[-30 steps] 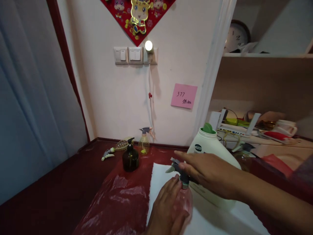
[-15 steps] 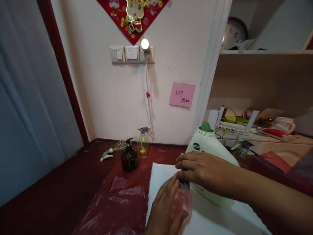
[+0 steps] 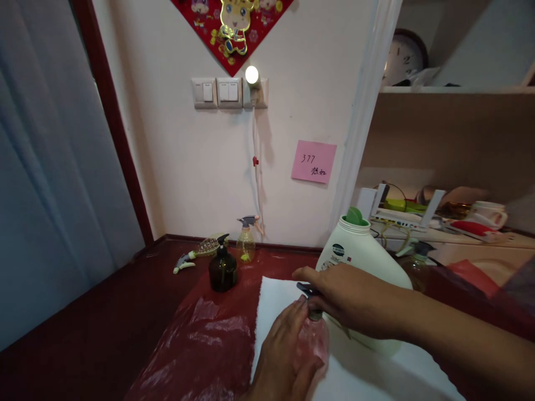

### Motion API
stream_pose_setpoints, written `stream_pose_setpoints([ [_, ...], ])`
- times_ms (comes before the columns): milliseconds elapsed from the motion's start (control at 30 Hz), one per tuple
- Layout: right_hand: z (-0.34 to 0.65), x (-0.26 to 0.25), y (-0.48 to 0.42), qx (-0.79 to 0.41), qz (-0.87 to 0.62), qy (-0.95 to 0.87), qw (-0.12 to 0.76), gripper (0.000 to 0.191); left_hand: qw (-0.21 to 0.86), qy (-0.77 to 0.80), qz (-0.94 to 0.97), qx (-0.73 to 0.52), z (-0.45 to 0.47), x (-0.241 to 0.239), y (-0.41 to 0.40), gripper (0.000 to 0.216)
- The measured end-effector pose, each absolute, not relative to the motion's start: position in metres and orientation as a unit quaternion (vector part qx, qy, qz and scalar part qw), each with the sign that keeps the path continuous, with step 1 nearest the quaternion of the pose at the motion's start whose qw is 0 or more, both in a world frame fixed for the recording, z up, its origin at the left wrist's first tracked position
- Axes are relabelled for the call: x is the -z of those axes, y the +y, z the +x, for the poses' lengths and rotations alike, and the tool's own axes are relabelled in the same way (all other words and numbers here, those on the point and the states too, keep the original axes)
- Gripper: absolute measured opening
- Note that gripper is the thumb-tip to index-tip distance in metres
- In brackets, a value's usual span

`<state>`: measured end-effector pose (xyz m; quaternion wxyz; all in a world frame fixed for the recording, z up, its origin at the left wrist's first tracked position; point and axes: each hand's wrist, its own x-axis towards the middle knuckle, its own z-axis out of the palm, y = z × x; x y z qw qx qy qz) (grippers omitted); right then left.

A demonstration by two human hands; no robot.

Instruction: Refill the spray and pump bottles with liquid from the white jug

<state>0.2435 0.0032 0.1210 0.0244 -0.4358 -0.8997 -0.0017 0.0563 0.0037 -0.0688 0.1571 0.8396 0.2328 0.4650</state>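
Observation:
A pink, see-through spray bottle (image 3: pixel 318 341) stands on a white cloth (image 3: pixel 270 295). My left hand (image 3: pixel 279 348) is wrapped round its body, thumb in front and fingers on the far side. My right hand (image 3: pixel 349 295) grips the dark spray head (image 3: pixel 307 288) at the top, whose tip pokes out to the left; the palm hides the rest. Just behind my right hand is a large pale green jug (image 3: pixel 371 256), with a green piece (image 3: pixel 354 216) in its mouth.
Left of the cloth, red plastic sheeting (image 3: pixel 200 340) covers the table. On it stand a dark brown pump bottle (image 3: pixel 223 271) and a clear spray bottle (image 3: pixel 246 245). Another spray bottle (image 3: pixel 204 248) lies on its side. One more spray bottle (image 3: pixel 418 264) is at the right.
My right hand has turned on the spray head, its fingers shifting so that the dark tip now shows. My left hand stays round the bottle. The view has moved slightly.

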Motion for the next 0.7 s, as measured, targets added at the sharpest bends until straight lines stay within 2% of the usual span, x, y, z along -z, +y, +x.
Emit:
stream_pose_setpoints([
  [233,0.236,-0.122,0.001,-0.053,-0.487,-0.872,0.017,0.012,0.133,0.214,0.843,-0.475,0.057,0.068,0.003,0.085],
  [333,0.234,-0.124,0.0,-0.071,-0.49,-0.869,0.019,0.01,0.121,0.227,0.857,-0.446,0.057,0.067,0.002,0.084],
  [500,0.246,-0.14,-0.004,-0.111,-0.479,-0.869,0.051,0.031,0.128,0.22,0.852,-0.457,0.057,0.065,0.002,0.082],
  [600,0.258,-0.148,-0.002,-0.089,-0.432,-0.892,0.102,0.029,0.119,0.219,0.851,-0.462,0.056,0.064,0.001,0.081],
  [700,0.265,-0.15,0.0,-0.063,-0.346,-0.934,0.068,0.06,0.103,0.225,0.855,-0.455,0.056,0.063,0.001,0.083],
])
